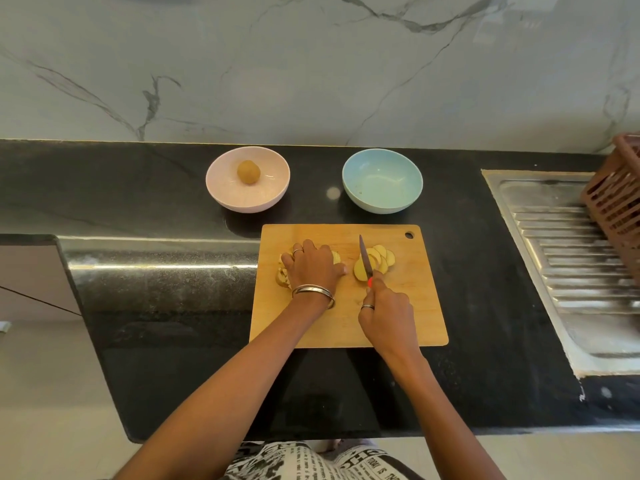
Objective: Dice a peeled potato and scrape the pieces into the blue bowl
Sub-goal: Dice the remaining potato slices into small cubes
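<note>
On the wooden cutting board (398,320) lie fanned yellow potato slices (382,258) at the right and a second group of potato pieces (283,274) at the left. My left hand (311,266) lies over the left group, its fingers covering most of it. My right hand (386,315) grips the red-handled knife (365,258), whose blade rests across the right slices and points away from me. The empty blue bowl (382,180) stands just behind the board.
A pink bowl (247,179) with one whole potato (248,172) stands behind the board at the left. A steel sink drainboard (568,251) and a brown plastic basket (618,202) lie to the right. The black counter's front edge is near my body.
</note>
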